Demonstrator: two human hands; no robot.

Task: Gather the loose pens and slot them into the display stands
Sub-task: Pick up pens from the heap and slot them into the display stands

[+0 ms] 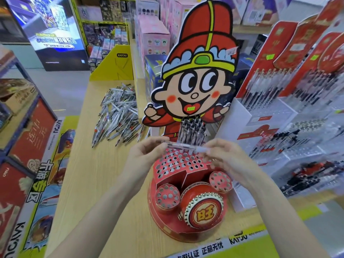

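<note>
On the wooden table (96, 183), near its front edge, stands the red display stand (186, 216) with its cartoon-boy backboard (195, 71); a few slotted pens (192, 131) fill its rear holes. Toward the far edge lies the loose pen pile (119, 112). Above the stand, left hand (147, 155) and right hand (221, 157) each pinch one end of a clear pen (184, 146), held level.

clear pen (186, 146) level above red holed stand (178, 164) | loose pens (119, 116) heaped on table behind
</note>
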